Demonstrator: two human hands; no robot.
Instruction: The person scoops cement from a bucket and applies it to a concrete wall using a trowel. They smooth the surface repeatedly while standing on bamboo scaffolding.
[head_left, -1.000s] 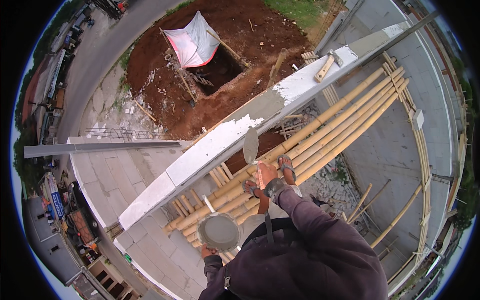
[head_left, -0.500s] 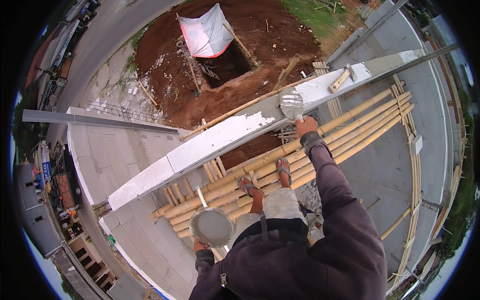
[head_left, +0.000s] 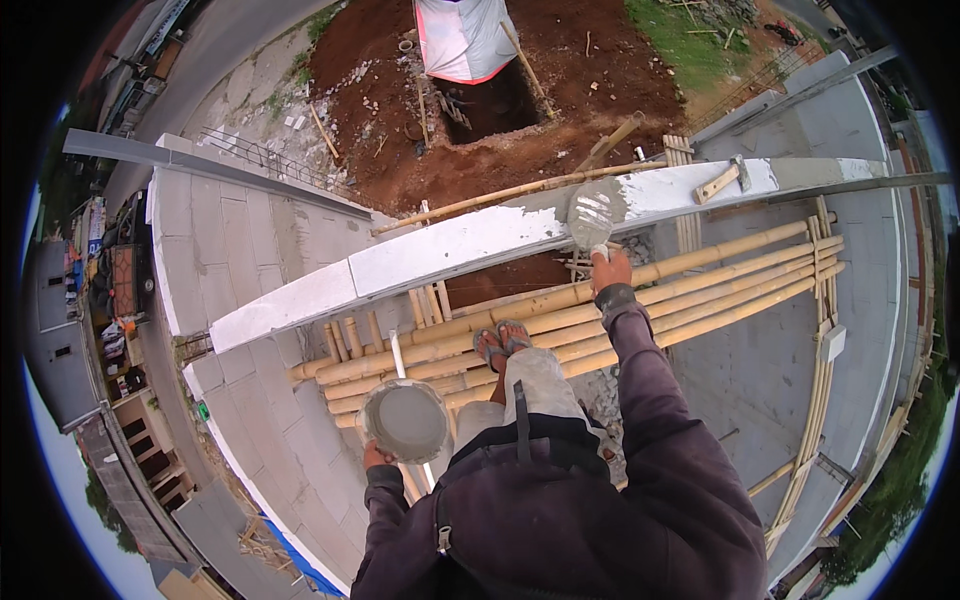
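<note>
My right hand (head_left: 609, 268) is stretched forward, shut on the handle of a trowel (head_left: 594, 213) whose notched blade lies flat on the top of a white block wall (head_left: 450, 245). My left hand (head_left: 376, 457) holds a round grey bucket of wet mortar (head_left: 405, 420) low beside my hip. I stand on a bamboo pole scaffold (head_left: 700, 285), my sandalled feet (head_left: 502, 343) side by side on the poles. The wall top shows a grey mortar patch near the blade.
A wooden-handled hammer (head_left: 722, 181) lies on the wall to the right. Far below are a red-earth pit (head_left: 490, 100) with a white tarp (head_left: 462, 38), a grey concrete roof slab (head_left: 230, 250), a street and buildings at left. A steep drop lies under the scaffold.
My right hand has swung the trowel from near my feet up and right onto the wall top. The bucket stays in my left hand. My view has tilted forward.
</note>
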